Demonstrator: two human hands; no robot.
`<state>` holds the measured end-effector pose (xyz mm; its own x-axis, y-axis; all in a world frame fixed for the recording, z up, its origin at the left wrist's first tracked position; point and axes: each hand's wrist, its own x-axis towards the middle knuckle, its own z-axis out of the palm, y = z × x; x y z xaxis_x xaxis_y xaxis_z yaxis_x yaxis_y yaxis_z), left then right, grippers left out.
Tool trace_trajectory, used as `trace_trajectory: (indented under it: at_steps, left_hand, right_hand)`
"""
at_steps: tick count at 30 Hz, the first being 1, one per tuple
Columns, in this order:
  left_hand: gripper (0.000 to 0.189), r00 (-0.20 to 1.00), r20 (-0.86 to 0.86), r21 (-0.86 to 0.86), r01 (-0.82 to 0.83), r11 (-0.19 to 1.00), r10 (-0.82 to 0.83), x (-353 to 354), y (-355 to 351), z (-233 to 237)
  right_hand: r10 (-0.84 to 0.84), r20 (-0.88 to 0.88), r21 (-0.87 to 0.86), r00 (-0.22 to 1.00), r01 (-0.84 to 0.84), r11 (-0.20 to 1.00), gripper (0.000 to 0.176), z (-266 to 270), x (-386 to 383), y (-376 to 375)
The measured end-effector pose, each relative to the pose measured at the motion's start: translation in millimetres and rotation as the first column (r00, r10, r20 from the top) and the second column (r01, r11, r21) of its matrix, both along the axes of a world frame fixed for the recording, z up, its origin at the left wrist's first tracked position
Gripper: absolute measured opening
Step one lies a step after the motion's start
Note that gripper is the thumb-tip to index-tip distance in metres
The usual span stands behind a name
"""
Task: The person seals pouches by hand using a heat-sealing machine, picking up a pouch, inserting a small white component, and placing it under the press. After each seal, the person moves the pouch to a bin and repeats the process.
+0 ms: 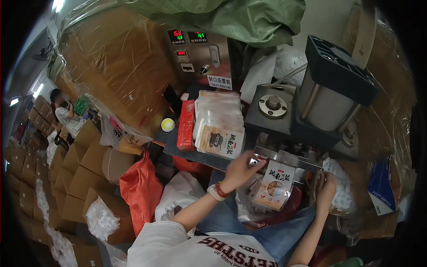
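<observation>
A printed pouch [275, 184] with a soy milk picture hangs below the metal jaw [289, 158] of a press machine, its top edge at the jaw. My left hand [240, 172] is beside the pouch's upper left corner, thumb and fingers apart at the jaw's left end. My right hand [326, 190] is to the right of the pouch, fingers curled beside a clear bag of small white parts [340, 184]. Whatever is between those fingers is too small to make out. A stack of similar pouches [220, 120] lies on the dark table to the left.
A red packet [186, 124] and a round yellow-white tin [167, 124] are left of the stack. Behind stands a control panel [200, 55] with lit digits. The press cylinder [327, 98] rises at right. Cardboard boxes [80, 164] and another person [69, 113] are at far left.
</observation>
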<state>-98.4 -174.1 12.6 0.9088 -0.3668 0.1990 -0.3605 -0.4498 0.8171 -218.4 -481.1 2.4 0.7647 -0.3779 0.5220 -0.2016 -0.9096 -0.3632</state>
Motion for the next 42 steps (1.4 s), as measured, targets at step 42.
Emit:
trace_trajectory:
  at_steps: [42]
  left_hand:
    - [0.027,0.603,-0.688,-0.512,-0.009,0.859,-0.404,-10,-39,-2]
  right_hand:
    - [-0.072,-0.251,-0.088,0.965,0.051,0.995,0.026,18,-20,14]
